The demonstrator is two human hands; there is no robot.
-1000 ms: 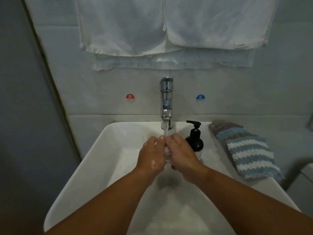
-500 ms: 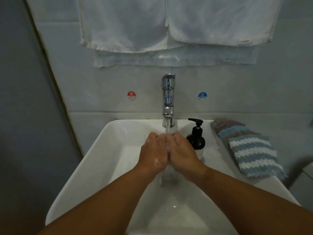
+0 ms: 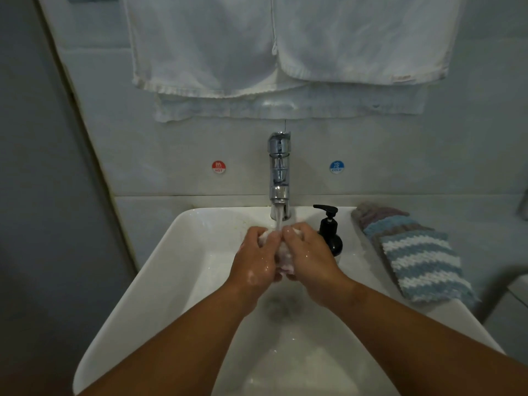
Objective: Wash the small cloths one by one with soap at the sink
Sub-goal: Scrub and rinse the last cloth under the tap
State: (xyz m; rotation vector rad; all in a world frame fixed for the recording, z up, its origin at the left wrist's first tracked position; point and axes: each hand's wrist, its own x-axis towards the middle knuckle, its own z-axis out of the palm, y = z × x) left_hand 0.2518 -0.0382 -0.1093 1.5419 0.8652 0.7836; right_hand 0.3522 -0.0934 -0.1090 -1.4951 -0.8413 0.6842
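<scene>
Over the sink, straight under the tap: one small pale cloth, bunched and wet, held between both grips. Pinched on one side by the left grip, fingers curled tight round the upper edge, back of it wet and shiny. Pinched on the other side by the right grip, fingers curled the same way, knuckles close beside the left ones. Running from the spout onto the fingers and the top of the cloth, a thin stream. Hanging between the two palms, clear of the basin floor, the lower end of the cloth. Beneath, blurred by water, a dark drain. Just right of the right grip, upright on the back rim, a black pump bottle. Further right, along the right rim, overlapping striped cloths, blue, white and mauve, lying flat. On the wall, a red HOT sticker left of the tap and a blue COLD sticker right of it. Higher up, hanging white towels.
</scene>
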